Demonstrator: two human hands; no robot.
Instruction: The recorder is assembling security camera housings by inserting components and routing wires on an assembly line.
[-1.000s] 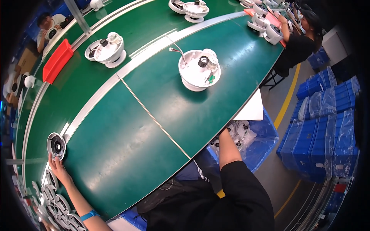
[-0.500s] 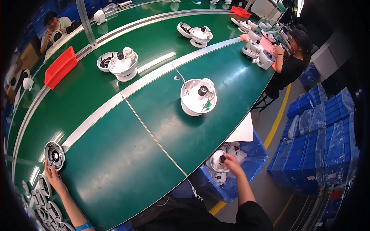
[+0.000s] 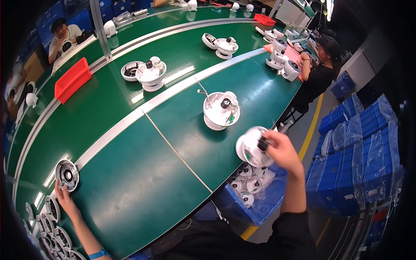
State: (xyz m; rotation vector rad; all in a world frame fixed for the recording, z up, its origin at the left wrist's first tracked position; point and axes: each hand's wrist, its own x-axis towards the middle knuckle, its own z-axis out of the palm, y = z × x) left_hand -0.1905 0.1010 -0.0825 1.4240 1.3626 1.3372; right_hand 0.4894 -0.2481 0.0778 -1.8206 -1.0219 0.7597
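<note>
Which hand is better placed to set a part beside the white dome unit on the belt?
Right, probably: the right hand holds a white round shell close to the dome unit; the left hand touches a disc far off.

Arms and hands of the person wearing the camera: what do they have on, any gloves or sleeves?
Both hands are bare, with no gloves. The left hand is followed by a bare forearm with a bright blue wristband. The right hand also has a bare forearm, and a black sleeve covers the upper arm.
</note>
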